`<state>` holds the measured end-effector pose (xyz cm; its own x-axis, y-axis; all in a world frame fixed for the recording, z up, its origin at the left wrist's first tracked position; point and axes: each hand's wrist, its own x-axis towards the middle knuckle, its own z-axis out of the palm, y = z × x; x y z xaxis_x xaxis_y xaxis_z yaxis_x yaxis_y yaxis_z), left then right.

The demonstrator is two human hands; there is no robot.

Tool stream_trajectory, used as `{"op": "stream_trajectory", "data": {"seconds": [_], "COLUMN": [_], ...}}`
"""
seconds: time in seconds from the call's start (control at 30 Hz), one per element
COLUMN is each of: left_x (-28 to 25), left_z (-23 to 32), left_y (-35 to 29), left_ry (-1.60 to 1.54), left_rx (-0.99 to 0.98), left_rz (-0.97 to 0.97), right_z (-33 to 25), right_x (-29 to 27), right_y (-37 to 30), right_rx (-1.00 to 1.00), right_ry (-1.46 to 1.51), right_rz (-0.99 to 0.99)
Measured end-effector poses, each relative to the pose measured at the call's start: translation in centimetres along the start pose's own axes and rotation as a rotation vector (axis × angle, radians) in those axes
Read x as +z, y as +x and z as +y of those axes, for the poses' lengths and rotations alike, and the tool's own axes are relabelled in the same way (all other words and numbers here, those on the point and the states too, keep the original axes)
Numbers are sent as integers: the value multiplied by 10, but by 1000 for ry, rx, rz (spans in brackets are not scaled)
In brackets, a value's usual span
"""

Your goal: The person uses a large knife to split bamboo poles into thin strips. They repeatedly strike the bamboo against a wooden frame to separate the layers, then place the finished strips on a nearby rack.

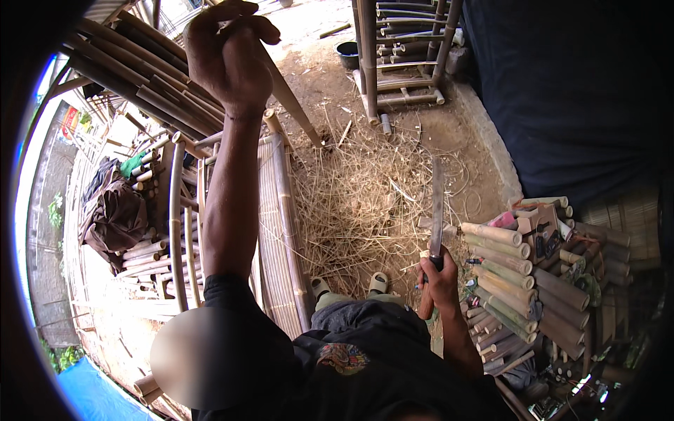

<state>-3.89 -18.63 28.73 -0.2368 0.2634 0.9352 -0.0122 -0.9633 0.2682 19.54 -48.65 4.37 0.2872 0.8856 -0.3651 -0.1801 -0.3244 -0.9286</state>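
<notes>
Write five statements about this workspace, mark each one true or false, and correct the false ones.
1. The right grip holds a knife. True.
2. The knife's blade points toward the person's body. False: it points away from the body.
3. Thin, pale strips litter the ground. True.
4. The left grip is lower in the picture than the right. False: the left grip is raised well above it.
5. Cut bamboo poles are piled on the person's right. True.
</notes>
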Motion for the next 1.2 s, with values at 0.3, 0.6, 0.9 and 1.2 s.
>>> {"op": "stream_trajectory", "data": {"seconds": [0.3, 0.6, 0.9, 1.2], "left_x": [-3, -1, 1, 9], "left_z": [83, 136, 154, 158], "left_y": [-32, -69, -91, -101], "left_ry": [231, 231, 271, 344], "left_rx": [-385, -339, -301, -233], "left_rz": [-433, -649, -660, -681], "right_z": [-116, -174, -154, -151], "right_x": [32, 55, 43, 29], "right_y": [-34, -53, -59, -62], "right_rx": [-501, -823, -930, -878], "right_ry": [-308, -489, -467, -482], "right_rz": [-183, -280, -281, -307]}}
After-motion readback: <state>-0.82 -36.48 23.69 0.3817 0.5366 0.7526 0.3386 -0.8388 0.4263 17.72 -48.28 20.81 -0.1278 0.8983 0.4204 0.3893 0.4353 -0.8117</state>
